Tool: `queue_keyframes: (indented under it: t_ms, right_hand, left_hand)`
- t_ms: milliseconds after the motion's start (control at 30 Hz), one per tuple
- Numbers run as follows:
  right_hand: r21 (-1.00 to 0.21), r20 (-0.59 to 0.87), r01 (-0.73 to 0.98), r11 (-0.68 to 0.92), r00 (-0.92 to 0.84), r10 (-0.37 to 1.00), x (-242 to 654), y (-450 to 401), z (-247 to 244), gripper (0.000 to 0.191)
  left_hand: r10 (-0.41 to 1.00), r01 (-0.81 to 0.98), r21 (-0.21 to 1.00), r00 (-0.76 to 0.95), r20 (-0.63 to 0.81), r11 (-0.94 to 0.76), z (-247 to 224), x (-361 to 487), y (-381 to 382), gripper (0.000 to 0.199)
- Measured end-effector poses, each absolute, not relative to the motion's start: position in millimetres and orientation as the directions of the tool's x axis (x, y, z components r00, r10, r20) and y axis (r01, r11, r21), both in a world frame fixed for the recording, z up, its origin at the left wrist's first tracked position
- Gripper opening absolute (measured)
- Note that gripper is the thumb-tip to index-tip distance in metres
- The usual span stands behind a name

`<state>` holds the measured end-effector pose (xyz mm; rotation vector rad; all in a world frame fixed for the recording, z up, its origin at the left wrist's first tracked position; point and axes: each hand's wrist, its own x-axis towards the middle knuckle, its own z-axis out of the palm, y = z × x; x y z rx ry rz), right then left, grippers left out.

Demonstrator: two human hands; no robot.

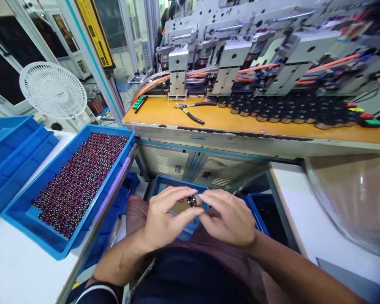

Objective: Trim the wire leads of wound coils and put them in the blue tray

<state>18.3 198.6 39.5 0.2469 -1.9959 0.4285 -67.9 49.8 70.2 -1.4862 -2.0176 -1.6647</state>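
Note:
Between both hands, above the lap, is a small round dark part (194, 200) with copper-coloured and grey areas. My left hand (167, 215) pinches its left side between thumb and fingers. On the other side, the fingertips of my right hand (229, 215) close on its grey edge. Fingertips cover some of the part. Beneath the hands, a blue bin (164, 180) shows partly between the knees.
At left, a blue tray (63, 251) holds many small dark and red parts beside stacked blue crates (9, 156). Pliers (190, 110) and rows of dark cylindrical parts (285, 109) lie on the orange bench (158, 114) under a machine. A clear plastic bag (351, 194) is at right.

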Motion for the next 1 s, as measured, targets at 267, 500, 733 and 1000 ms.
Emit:
queue_keyframes:
  t_ms: [267, 500, 733, 1000]
  right_hand:
    - [-0.462, 0.822, -0.515, 0.722, -0.554, 0.13, 20, 193, 57, 0.024]
    - [-0.451, 0.835, -0.496, 0.742, -0.528, 0.155, 15, 187, 57, 0.018]
    - [-0.446, 0.809, -0.458, 0.769, -0.574, 0.127, 19, 186, 59, 0.013]
    - [-0.662, 0.715, -0.481, 0.575, -0.636, 0.291, 17, 176, 57, 0.013]
  left_hand:
    - [0.552, 0.906, 0.42, -0.326, 0.768, -0.05, 70, -75, 44, 0.039]
    - [0.565, 0.941, 0.336, -0.258, 0.784, -0.037, 70, -75, 41, 0.034]
    - [0.564, 0.947, 0.322, -0.254, 0.786, -0.021, 70, -74, 39, 0.03]
    - [0.557, 0.946, 0.32, -0.244, 0.794, -0.041, 62, -74, 37, 0.031]
